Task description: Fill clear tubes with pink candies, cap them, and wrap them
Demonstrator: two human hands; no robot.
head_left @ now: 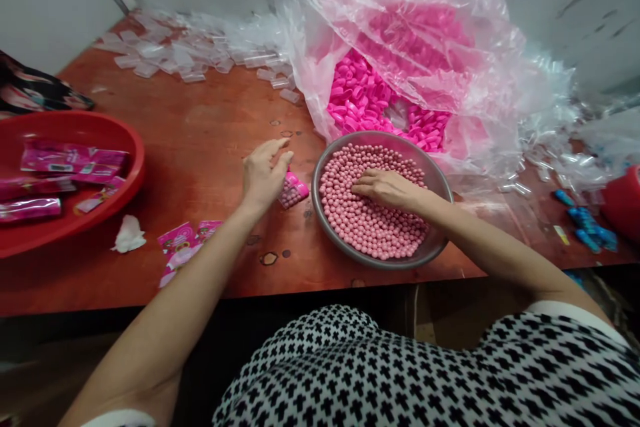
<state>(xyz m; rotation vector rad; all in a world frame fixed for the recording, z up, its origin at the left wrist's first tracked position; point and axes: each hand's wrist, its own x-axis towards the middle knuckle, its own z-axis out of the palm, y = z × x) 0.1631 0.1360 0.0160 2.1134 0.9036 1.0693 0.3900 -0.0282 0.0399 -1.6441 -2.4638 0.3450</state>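
Note:
A metal bowl (440,187) full of small pink candy balls (370,220) stands on the brown table. My right hand (387,188) lies palm down in the balls, fingers curled into them. My left hand (264,173) hovers just left of the bowl, fingers together, touching a small clear container filled with pink balls and fitted with a pink cap (293,190) that lies on the table.
A big clear plastic bag (425,33) of pink caps (360,97) sits behind the bowl. Empty clear containers (170,53) lie scattered at the back. A red basin (133,167) with pink packets stands left. Pink labels (183,240) and a tissue (129,233) lie near the edge.

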